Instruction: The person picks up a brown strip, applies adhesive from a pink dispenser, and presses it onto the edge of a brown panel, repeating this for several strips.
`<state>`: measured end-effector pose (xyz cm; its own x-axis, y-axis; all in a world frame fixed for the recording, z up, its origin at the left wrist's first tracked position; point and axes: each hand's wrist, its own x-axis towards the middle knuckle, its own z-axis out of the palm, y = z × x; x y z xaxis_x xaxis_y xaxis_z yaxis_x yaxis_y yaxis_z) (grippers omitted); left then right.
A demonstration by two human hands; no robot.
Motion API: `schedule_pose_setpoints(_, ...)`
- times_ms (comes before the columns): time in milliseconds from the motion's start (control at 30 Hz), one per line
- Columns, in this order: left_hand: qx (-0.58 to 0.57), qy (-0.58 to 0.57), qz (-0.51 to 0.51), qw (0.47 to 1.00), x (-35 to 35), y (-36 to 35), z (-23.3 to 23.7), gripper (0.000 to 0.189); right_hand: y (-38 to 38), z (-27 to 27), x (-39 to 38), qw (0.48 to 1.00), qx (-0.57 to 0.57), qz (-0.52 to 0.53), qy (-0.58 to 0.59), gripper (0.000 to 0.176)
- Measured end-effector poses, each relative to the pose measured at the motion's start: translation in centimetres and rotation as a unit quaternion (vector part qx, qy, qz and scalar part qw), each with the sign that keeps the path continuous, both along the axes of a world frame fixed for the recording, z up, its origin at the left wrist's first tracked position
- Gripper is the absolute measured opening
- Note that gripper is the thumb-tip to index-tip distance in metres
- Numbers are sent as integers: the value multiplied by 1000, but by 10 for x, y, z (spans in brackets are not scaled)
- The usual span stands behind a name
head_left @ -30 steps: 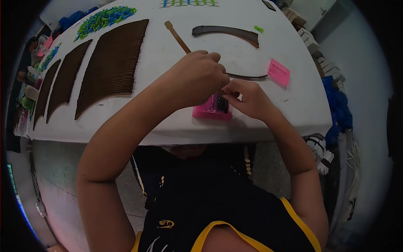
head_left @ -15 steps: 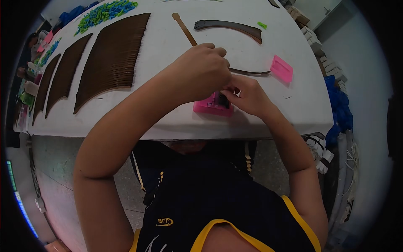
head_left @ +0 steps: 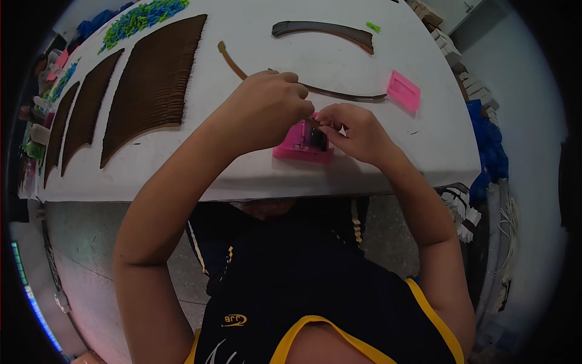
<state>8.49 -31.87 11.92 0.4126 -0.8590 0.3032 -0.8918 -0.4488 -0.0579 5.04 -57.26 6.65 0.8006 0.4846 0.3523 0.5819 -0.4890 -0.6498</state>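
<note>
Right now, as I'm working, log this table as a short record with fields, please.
Left hand: curled on a brown strip
Right hand: fingertips close to the left's; what they pinch is unclear
Under the hands: pink block, near the table's front edge
Left side: three fanned brown stacks
Far left: blue and green pieces, piled
Right side: flat pink piece
Beyond the hands: dark curved bundle, small green piece
</note>
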Motion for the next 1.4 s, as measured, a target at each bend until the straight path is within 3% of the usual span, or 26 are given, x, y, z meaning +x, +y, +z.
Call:
schedule_pose_setpoints(67, -56, 10, 1, 998, -2, 4, -12, 13, -6, -3, 2, 999, -24, 7, -21, 21)
schedule_pose_setpoints(467, -137, 50, -7, 989, -5, -5, -58, 27, -26, -5, -3, 992, -82, 19, -95, 23)
schedule_pose_setpoints(1300, -158, 67, -23, 985, -5, -8, -66, 32, -38, -10, -11, 988, -91, -7, -122, 21)
schedule_pose_setpoints(1400, -163, 58, -11, 985, -5, -9, -68, 25, -55, -8, -18, 989, -104, -22, -100, 20)
